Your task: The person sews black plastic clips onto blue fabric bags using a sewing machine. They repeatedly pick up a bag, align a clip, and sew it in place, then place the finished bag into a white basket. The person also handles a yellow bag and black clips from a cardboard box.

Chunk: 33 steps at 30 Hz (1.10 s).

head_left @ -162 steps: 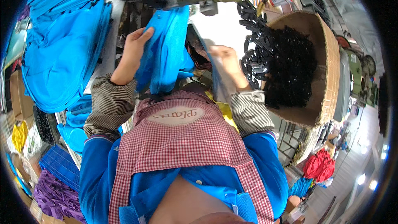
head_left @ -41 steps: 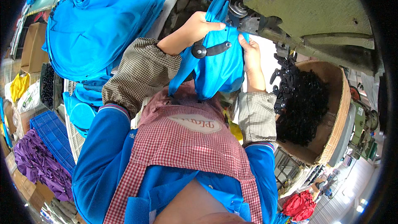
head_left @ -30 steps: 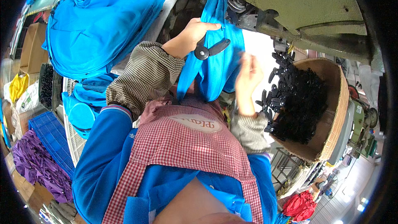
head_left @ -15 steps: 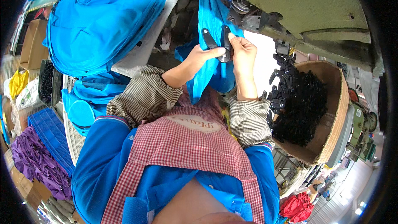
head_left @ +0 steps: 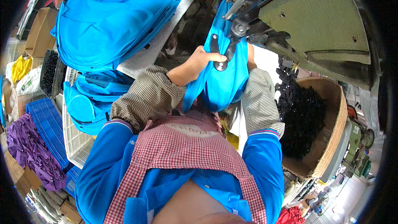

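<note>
My left hand [head_left: 197, 63] is closed on a V-shaped black plastic piece [head_left: 214, 45] and the blue fabric [head_left: 236, 84] beneath it, the thumb pressing by the round joint. One arm of the V points up. The other reaches to the metal head [head_left: 239, 29] of the green machine [head_left: 315, 18]. My right hand [head_left: 251, 58] is mostly behind the fabric, at its right edge; the fingers are hidden. The blue fabric hangs in folds from the machine head down to my apron.
A cardboard box [head_left: 340, 124] of black plastic pieces [head_left: 304, 116] stands at right, several spilling by the machine. Stacked blue fabric [head_left: 112, 20] covers a metal table [head_left: 166, 25] at left. More blue fabric [head_left: 89, 108] lies in a white crate [head_left: 78, 154]. Purple fabric [head_left: 31, 151] lies farther left.
The fabric and black piece have moved up to the machine head. My right hand has let go of the piece's right arm and gone behind the fabric. My left thumb stays on the piece.
</note>
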Each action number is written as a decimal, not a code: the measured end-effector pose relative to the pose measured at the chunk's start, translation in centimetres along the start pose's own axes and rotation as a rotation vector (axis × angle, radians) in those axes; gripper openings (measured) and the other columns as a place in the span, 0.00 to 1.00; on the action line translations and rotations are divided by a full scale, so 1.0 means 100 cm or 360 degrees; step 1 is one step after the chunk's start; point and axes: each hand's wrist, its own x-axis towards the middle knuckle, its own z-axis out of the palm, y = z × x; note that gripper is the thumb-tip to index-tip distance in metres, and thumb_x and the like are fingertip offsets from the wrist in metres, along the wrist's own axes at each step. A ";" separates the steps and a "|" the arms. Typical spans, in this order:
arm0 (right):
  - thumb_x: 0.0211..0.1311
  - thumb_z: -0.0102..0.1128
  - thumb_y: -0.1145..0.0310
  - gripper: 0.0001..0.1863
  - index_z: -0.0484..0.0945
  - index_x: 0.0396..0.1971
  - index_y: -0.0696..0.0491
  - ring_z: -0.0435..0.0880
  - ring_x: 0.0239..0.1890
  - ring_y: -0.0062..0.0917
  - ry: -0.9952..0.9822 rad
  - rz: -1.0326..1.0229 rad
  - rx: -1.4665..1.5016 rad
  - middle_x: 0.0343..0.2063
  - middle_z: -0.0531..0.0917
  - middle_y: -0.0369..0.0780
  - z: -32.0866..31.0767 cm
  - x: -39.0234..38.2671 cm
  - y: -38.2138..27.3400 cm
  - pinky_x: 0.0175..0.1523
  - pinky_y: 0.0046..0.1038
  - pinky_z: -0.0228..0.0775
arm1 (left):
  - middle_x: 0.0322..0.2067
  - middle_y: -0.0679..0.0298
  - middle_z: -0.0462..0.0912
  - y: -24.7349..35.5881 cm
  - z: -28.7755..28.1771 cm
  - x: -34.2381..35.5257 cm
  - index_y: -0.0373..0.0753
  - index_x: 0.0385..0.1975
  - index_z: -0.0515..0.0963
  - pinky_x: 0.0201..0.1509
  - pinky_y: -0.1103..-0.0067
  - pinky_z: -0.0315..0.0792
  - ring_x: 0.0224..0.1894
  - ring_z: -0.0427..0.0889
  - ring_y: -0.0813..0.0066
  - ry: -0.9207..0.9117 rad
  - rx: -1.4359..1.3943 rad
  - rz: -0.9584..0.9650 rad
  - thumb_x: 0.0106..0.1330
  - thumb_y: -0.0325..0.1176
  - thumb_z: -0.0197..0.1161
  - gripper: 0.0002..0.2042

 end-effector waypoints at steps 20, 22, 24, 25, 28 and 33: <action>0.53 0.61 0.72 0.08 0.77 0.30 0.61 0.73 0.20 0.18 -0.0323 0.0736 0.1866 0.21 0.77 0.37 -0.061 -0.016 -0.122 0.26 0.15 0.66 | 0.47 0.57 0.72 -0.075 -0.014 -0.104 0.36 0.53 0.62 0.49 0.65 0.71 0.47 0.73 0.62 0.0423 -0.0347 0.0495 0.50 0.24 0.59 0.27; 0.52 0.62 0.71 0.09 0.77 0.30 0.61 0.73 0.20 0.17 -0.0505 0.0745 0.1755 0.21 0.77 0.37 -0.073 -0.019 -0.137 0.25 0.15 0.66 | 0.47 0.56 0.72 -0.082 -0.016 -0.110 0.35 0.53 0.62 0.50 0.64 0.70 0.48 0.72 0.60 0.0441 -0.0344 0.0458 0.51 0.27 0.58 0.27; 0.52 0.63 0.69 0.09 0.76 0.27 0.60 0.71 0.19 0.16 -0.0557 0.0675 0.1585 0.20 0.75 0.36 -0.076 -0.016 -0.138 0.25 0.17 0.65 | 0.47 0.56 0.72 -0.087 -0.015 -0.114 0.35 0.53 0.63 0.51 0.65 0.69 0.47 0.73 0.60 0.0492 -0.0469 0.0447 0.52 0.31 0.57 0.26; 0.52 0.63 0.69 0.09 0.76 0.27 0.59 0.71 0.19 0.16 -0.0551 0.0621 0.1575 0.19 0.75 0.35 -0.075 -0.016 -0.139 0.24 0.17 0.64 | 0.46 0.56 0.72 -0.091 -0.017 -0.117 0.35 0.52 0.63 0.52 0.65 0.69 0.47 0.73 0.61 0.0522 -0.0536 0.0445 0.52 0.33 0.57 0.25; 0.55 0.60 0.60 0.15 0.73 0.33 0.56 0.70 0.21 0.17 -0.0209 0.0606 0.1843 0.20 0.72 0.33 -0.050 -0.047 -0.106 0.28 0.21 0.64 | 0.40 0.57 0.75 -0.086 -0.076 -0.145 0.37 0.43 0.70 0.51 0.66 0.67 0.44 0.73 0.63 0.1428 -0.0384 0.0855 0.57 0.45 0.54 0.20; 0.62 0.38 0.44 0.30 0.69 0.48 0.57 0.72 0.45 0.35 -0.0809 0.1486 0.1921 0.45 0.74 0.43 0.028 -0.173 0.025 0.50 0.36 0.66 | 0.57 0.52 0.63 -0.118 -0.134 -0.241 0.40 0.58 0.59 0.61 0.62 0.56 0.55 0.65 0.55 0.0973 -0.0910 0.0885 0.64 0.52 0.43 0.28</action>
